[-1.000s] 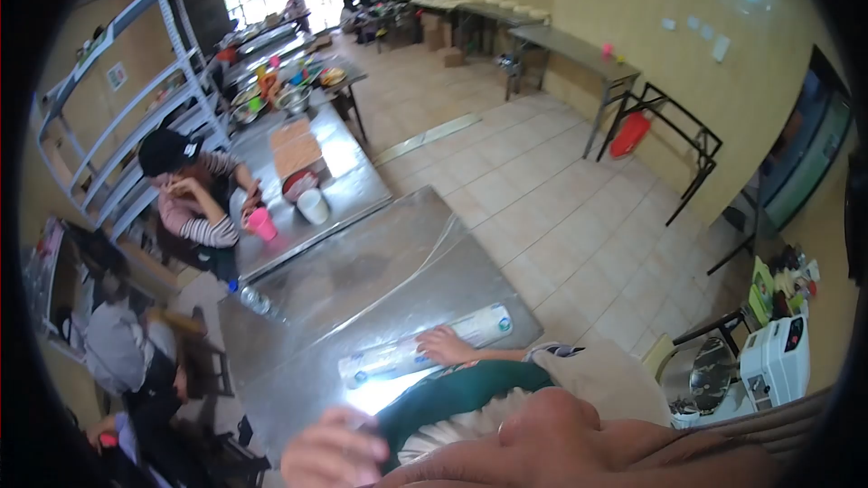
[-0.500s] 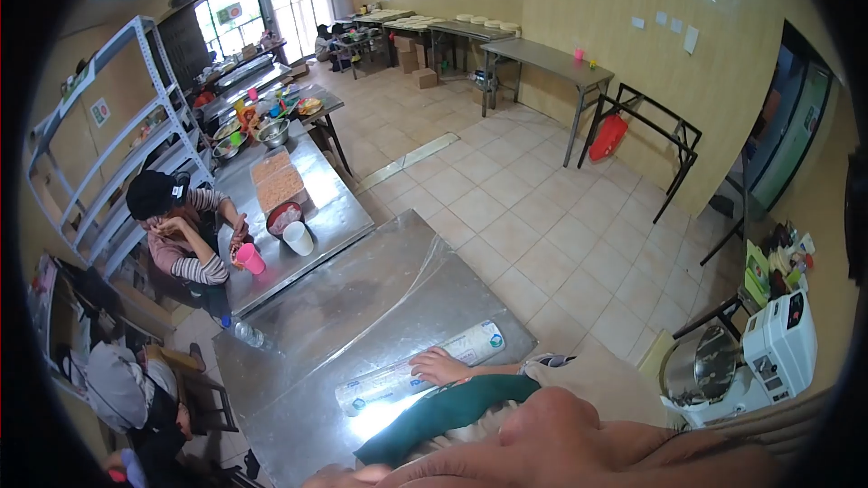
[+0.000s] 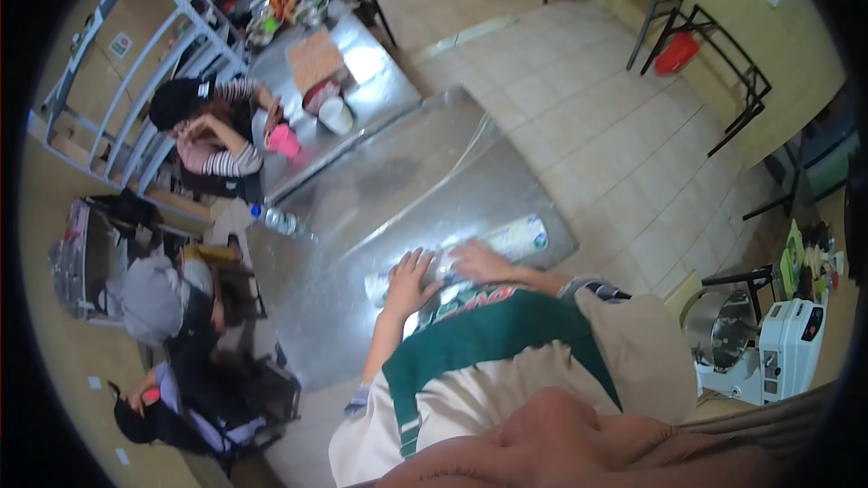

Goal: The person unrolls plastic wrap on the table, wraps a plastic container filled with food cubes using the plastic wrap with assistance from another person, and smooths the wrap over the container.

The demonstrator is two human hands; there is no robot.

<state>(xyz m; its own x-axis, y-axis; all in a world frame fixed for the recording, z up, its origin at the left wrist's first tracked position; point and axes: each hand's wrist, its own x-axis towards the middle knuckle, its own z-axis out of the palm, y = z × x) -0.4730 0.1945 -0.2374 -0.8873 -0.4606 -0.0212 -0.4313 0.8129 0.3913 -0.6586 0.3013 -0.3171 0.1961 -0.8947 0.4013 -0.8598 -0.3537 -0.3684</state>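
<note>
A long white roll (image 3: 524,236) with blue and green printing lies across the near metal table (image 3: 312,307). It looks like a packaged roll, but I cannot make out what kind. My left hand (image 3: 409,282) rests on its left part with the fingers spread. Near the roll's middle, my right hand (image 3: 480,262) lies over it, fingers stretched out and a little blurred. Neither hand is wrapped around the roll. A plastic bottle (image 3: 278,220) with a blue cap stands at the table's left edge.
A second metal table (image 3: 380,63) adjoins mine, with a pink cup (image 3: 284,140), a white cup (image 3: 335,115) and a brown tray (image 3: 315,59). One person (image 3: 217,131) sits there. Other people (image 3: 155,298) are at my left. A stand mixer (image 3: 785,351) is at the right.
The view has tilted down. My left hand has come up onto the left part of the roll. My right hand stays over its middle.
</note>
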